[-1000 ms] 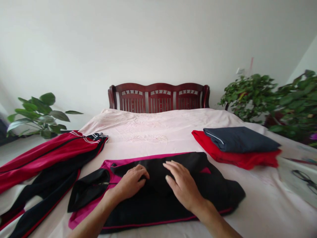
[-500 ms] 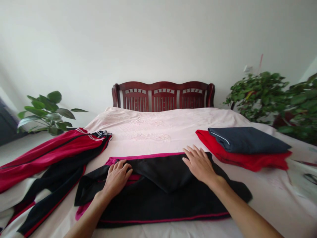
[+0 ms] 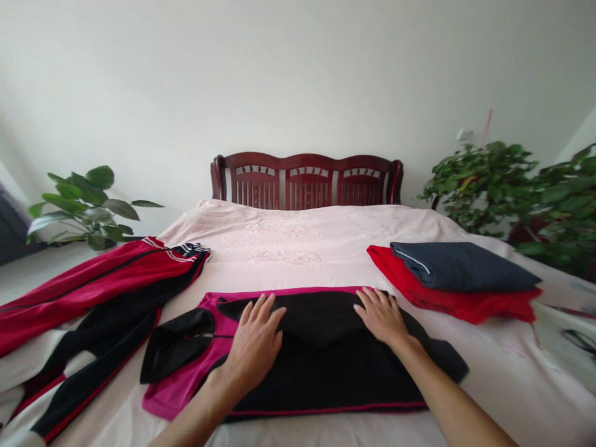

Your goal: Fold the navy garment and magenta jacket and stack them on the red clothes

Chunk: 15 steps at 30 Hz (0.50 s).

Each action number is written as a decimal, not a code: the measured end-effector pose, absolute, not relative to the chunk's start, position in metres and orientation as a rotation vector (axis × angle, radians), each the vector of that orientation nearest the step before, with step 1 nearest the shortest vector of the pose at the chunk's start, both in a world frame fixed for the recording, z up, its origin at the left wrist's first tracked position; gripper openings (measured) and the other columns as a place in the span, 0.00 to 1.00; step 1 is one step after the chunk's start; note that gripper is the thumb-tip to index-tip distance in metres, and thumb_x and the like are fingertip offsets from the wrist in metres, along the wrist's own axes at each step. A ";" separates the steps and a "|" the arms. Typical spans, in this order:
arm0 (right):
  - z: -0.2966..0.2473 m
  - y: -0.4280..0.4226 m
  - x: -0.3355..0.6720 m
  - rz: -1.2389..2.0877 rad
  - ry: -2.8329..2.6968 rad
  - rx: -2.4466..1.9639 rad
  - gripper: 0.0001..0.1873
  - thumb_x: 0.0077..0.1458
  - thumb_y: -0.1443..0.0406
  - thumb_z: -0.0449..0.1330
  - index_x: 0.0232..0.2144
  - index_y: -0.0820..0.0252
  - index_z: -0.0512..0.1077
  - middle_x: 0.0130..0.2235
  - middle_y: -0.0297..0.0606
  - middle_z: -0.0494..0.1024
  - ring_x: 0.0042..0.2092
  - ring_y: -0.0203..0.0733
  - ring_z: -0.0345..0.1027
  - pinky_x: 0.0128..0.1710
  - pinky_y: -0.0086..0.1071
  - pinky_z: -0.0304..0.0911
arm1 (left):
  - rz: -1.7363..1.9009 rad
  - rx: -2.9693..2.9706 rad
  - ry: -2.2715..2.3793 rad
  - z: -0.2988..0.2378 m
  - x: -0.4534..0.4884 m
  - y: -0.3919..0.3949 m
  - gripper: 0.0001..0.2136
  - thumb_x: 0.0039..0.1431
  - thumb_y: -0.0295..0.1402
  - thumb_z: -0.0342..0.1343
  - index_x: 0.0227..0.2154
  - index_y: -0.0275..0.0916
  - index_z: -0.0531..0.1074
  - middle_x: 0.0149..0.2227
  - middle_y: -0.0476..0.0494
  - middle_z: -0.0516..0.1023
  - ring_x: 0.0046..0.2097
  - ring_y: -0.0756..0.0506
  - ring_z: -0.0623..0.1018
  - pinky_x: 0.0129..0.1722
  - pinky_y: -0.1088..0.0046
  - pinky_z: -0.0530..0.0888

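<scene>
Black-and-magenta garment [image 3: 326,379] lies folded, smooth-faced, roughly oblong.

The jacket [image 3: 316,379] is black with bright magenta parts and lies flat on the near part of the pale pink bedsheet [image 3: 288,236], stretched out sideways with its collar end to the left. It is folded into a long, low bundle. The black collar flares out at that end, its inside partly showing, and magenta cloth spreads around it, with a short dark line running in from the collar. A magenta strip shows along the far edge, and thin magenta trim follows the near edge. Black cloth is folded over the middle, fairly smooth, while the right end narrows to a black corner.
</scene>
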State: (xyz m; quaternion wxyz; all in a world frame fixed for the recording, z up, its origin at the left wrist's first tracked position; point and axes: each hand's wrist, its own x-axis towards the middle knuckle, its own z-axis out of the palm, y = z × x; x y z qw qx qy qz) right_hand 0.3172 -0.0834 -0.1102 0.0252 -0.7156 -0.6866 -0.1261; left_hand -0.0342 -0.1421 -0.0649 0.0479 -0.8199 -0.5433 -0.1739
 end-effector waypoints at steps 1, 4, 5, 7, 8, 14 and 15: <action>-0.110 -0.084 0.317 -0.381 -2.118 -2.213 0.29 0.65 0.53 0.44 0.65 0.53 0.60 0.67 0.37 0.59 0.68 0.53 0.47 0.65 0.53 0.39 | -0.508 -2.512 -1.634 -0.070 -0.027 -0.144 0.24 0.61 0.29 0.50 0.61 0.48 0.65 0.69 0.42 0.57 0.70 0.37 0.54 0.67 0.50 0.52; -0.109 -0.085 0.317 -0.335 -2.101 -2.209 0.29 0.65 0.53 0.44 0.65 0.52 0.59 0.68 0.37 0.59 0.68 0.52 0.46 0.65 0.53 0.39 | -0.396 -2.511 -1.771 -0.089 -0.024 -0.139 0.27 0.62 0.27 0.47 0.64 0.50 0.60 0.68 0.41 0.58 0.69 0.35 0.54 0.65 0.45 0.53; -0.108 -0.086 0.317 -0.320 -2.096 -2.203 0.28 0.66 0.53 0.44 0.65 0.52 0.59 0.67 0.38 0.59 0.68 0.52 0.46 0.65 0.53 0.39 | -0.366 -2.511 -1.840 -0.095 -0.028 -0.135 0.27 0.64 0.28 0.45 0.65 0.51 0.59 0.68 0.41 0.60 0.69 0.35 0.56 0.65 0.45 0.55; -0.106 -0.088 0.316 -0.309 -2.088 -2.185 0.28 0.66 0.53 0.44 0.64 0.53 0.60 0.67 0.38 0.60 0.68 0.52 0.47 0.65 0.53 0.39 | -0.340 -2.510 -1.936 -0.105 -0.035 -0.128 0.26 0.66 0.30 0.42 0.66 0.53 0.56 0.67 0.43 0.61 0.68 0.35 0.59 0.63 0.46 0.57; -0.106 -0.088 0.315 -0.311 -2.085 -2.174 0.28 0.66 0.53 0.44 0.64 0.53 0.61 0.67 0.39 0.60 0.67 0.52 0.47 0.65 0.52 0.40 | -0.341 -2.498 -1.958 -0.108 -0.038 -0.126 0.26 0.66 0.30 0.41 0.66 0.54 0.56 0.68 0.44 0.61 0.68 0.35 0.59 0.63 0.46 0.57; -0.103 -0.091 0.314 -0.318 -2.058 -2.133 0.27 0.66 0.54 0.45 0.62 0.53 0.63 0.66 0.38 0.62 0.66 0.50 0.49 0.64 0.50 0.42 | -0.375 -2.363 -2.007 -0.112 -0.036 -0.127 0.25 0.67 0.33 0.41 0.65 0.52 0.58 0.67 0.43 0.62 0.67 0.31 0.59 0.62 0.41 0.56; -0.103 -0.091 0.313 -0.321 -2.052 -2.130 0.27 0.66 0.54 0.45 0.62 0.54 0.63 0.66 0.38 0.63 0.66 0.50 0.50 0.64 0.50 0.42 | -0.380 -2.344 -2.016 -0.112 -0.035 -0.128 0.24 0.67 0.33 0.41 0.65 0.52 0.59 0.67 0.43 0.62 0.67 0.31 0.60 0.62 0.41 0.56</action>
